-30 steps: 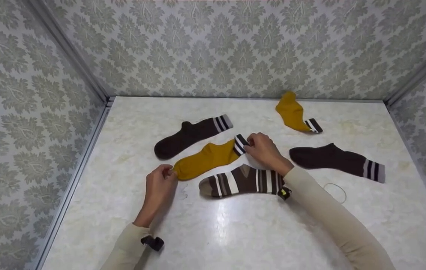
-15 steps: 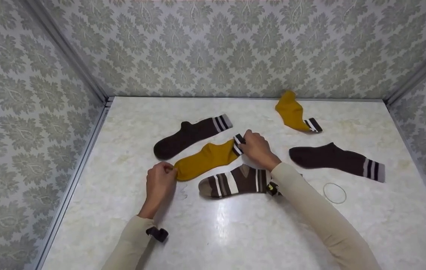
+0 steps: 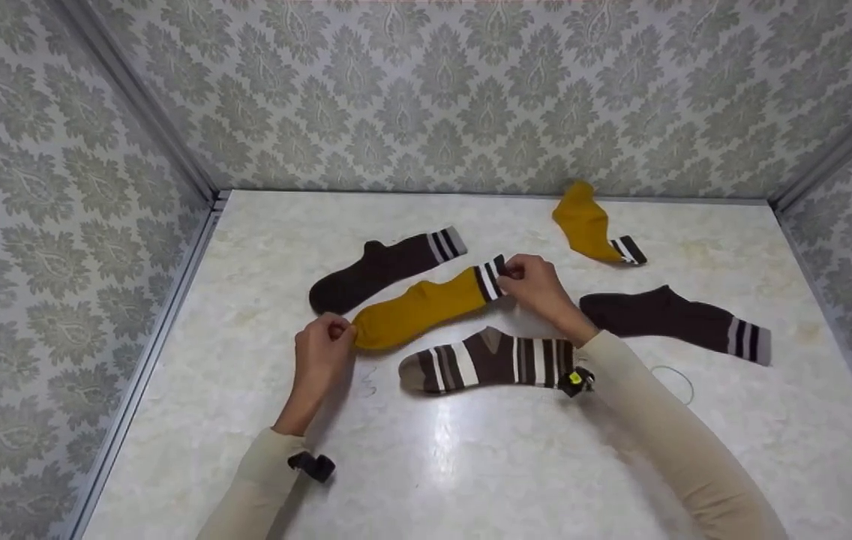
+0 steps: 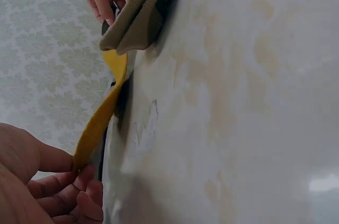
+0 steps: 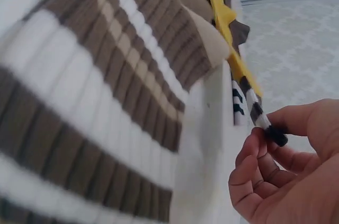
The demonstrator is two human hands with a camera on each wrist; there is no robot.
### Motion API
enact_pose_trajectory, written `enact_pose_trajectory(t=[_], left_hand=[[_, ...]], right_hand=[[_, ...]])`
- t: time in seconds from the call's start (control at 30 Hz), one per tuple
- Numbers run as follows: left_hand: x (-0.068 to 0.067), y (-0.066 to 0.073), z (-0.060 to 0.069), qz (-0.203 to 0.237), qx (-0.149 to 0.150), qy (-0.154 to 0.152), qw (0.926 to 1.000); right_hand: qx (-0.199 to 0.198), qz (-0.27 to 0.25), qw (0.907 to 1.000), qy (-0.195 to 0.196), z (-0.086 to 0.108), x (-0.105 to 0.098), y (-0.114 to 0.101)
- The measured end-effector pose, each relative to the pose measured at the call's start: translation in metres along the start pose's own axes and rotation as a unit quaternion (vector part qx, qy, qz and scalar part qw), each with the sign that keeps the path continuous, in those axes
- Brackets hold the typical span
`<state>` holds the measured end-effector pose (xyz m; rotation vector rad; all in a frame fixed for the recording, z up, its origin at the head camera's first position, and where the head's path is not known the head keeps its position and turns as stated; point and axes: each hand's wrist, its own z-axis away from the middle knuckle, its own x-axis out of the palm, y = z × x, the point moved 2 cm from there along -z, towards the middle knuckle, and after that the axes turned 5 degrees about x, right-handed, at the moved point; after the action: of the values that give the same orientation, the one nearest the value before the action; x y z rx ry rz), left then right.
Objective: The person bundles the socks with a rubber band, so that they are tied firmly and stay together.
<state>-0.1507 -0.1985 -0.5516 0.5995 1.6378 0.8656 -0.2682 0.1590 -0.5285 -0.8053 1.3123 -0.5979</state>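
Stretched between both hands is a mustard-yellow sock [image 3: 422,309] with a black-and-white striped cuff. My left hand [image 3: 321,346] pinches its toe between thumb and fingers, as the left wrist view also shows with the yellow edge [image 4: 95,134]. At the other end, my right hand [image 3: 542,291] pinches the cuff [image 5: 259,113] by its black rim. Just below lies a brown-and-white striped sock [image 3: 482,364], its cuff end beside the right wrist. Above the yellow sock, a dark brown sock [image 3: 381,271] with a grey striped cuff lies flat.
A second yellow sock [image 3: 583,225], bent, lies near the back edge. Another dark brown sock [image 3: 658,319] lies at the right, partly behind the right hand. A thin ring like a rubber band [image 3: 673,384] rests beside the right sleeve. Patterned walls enclose the marbled table [image 3: 396,480].
The right hand first shifted left over the cuff, then drew back right, and the cuff now lies straighter and fully shown. The yellow sock and left hand moved slightly up.
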Motion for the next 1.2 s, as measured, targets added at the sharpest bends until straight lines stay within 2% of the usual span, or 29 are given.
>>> enact_pose_trajectory(t=[0.23,0.47,0.63,0.93,1.2], left_hand=[[0.001,0.02,-0.001,0.031,0.027,0.01,0.9991],[0.007,0.034,0.007,0.064,0.065,0.006,0.9958],[0.015,0.043,0.015,0.073,0.093,-0.007,0.993],[0.026,0.055,0.031,0.077,0.111,-0.032,0.9903],[0.037,0.057,0.043,0.091,0.116,-0.056,0.9875]], right_hand=[[-0.001,-0.047,0.9982,0.036,0.02,-0.021,0.018],[-0.017,-0.081,0.9941,0.069,0.052,-0.036,0.038],[0.001,-0.065,0.994,0.089,0.078,-0.048,0.052],[0.019,-0.064,0.9936,0.091,0.109,-0.062,0.07],[0.042,-0.044,0.9936,0.096,0.133,-0.073,0.082]])
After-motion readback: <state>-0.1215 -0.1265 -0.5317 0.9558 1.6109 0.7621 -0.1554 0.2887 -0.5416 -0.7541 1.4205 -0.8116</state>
